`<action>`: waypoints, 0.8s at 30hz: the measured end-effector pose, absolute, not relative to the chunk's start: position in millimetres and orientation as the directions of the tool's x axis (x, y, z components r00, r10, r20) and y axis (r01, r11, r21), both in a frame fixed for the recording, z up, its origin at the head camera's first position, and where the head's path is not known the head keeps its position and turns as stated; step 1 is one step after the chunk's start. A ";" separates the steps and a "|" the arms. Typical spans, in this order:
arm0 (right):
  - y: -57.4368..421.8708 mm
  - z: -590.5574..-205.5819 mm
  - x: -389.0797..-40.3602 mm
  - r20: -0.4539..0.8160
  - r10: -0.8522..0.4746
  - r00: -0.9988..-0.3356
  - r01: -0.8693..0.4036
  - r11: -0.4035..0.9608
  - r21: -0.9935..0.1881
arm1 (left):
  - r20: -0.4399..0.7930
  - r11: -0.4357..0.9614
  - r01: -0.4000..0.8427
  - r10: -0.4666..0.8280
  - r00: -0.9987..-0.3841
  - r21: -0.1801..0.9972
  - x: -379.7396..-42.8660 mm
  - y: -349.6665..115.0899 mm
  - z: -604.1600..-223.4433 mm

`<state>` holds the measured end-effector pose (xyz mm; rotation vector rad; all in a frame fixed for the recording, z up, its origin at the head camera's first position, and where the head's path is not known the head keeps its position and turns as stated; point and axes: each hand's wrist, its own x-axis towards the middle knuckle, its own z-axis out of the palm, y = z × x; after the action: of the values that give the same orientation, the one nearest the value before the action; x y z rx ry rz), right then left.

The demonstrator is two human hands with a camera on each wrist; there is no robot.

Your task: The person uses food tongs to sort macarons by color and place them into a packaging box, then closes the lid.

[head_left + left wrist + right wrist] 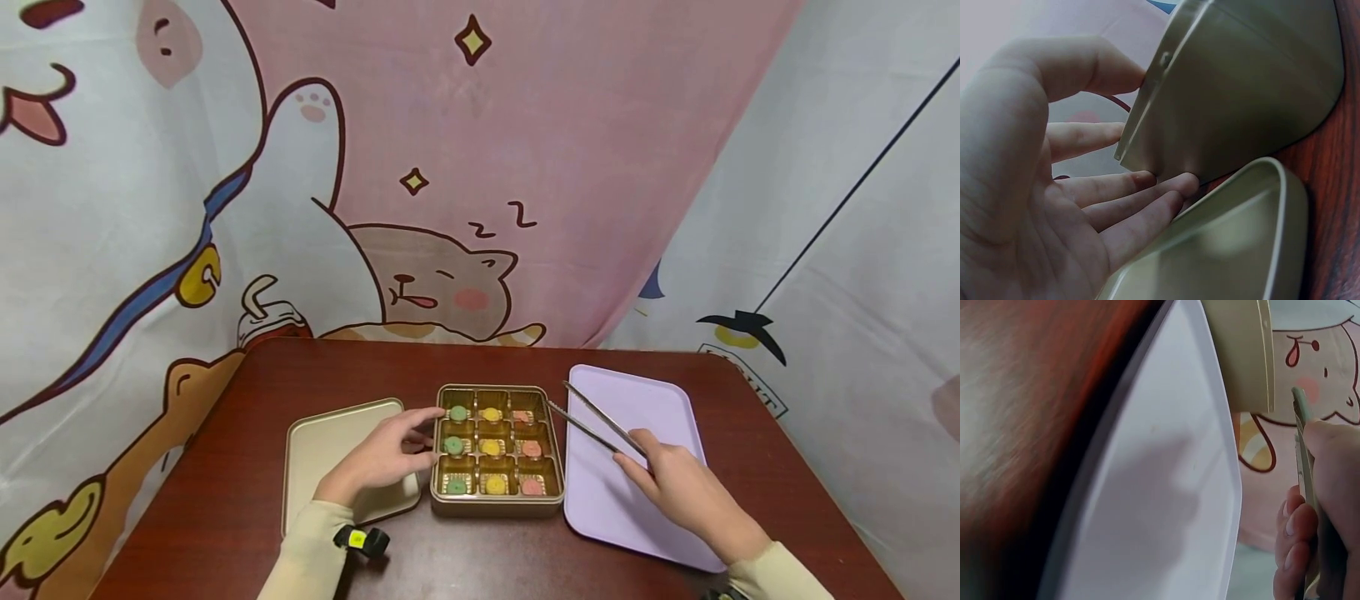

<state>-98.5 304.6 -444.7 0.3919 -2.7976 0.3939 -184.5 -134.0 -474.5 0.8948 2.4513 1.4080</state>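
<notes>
A gold tin (495, 505) holds a gold tray of square compartments with small round cookies: green (453, 446) in the left column, yellow (491, 447) in the middle, pink (531, 449) on the right. My left hand (386, 454) touches the tin's left side, its fingertips against the wall in the left wrist view, fingers extended. My right hand (678, 483) grips metal tongs (596, 429), whose arms are spread. One tong tip is by the tin's upper right edge; the other is over the purple tray's (630, 517) edge. Nothing shows between the tips.
The tin's lid (322, 450) lies inside-up on the table left of the tin, partly under my left hand. Right of the tin is the purple tray, beneath the right hand and tongs. A dark red wooden table (480, 558) carries everything; a printed cloth (600, 167) hangs behind.
</notes>
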 end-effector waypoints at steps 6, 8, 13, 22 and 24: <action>326.1 -447.4 -86.9 0.262 -0.120 -0.957 -0.192 0.944 -0.268 | 0.134 0.374 0.407 0.578 -0.805 0.833 -184.5 -133.7 -474.6; 333.5 -449.8 -83.3 0.275 -0.097 -0.957 -0.173 0.947 -0.269 | 0.133 0.376 0.406 0.578 -0.805 0.833 -184.7 -133.5 -475.1; 351.4 -454.5 -72.8 0.263 -0.024 -0.965 -0.103 0.950 -0.293 | 0.130 0.375 0.404 0.579 -0.805 0.834 -184.8 -133.6 -475.8; 382.5 -450.7 -61.3 0.056 0.147 -0.988 0.122 0.939 -0.321 | 0.121 0.382 0.396 0.575 -0.809 0.835 -184.4 -133.9 -475.7; 389.7 -452.3 -58.4 0.049 0.168 -0.985 0.145 0.938 -0.314 | 0.127 0.377 0.402 0.577 -0.807 0.834 -184.7 -134.1 -476.0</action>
<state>-58.4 389.7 -452.3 -0.2438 -3.0191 0.4805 -184.7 -134.1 -476.0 0.8808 2.4479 1.4027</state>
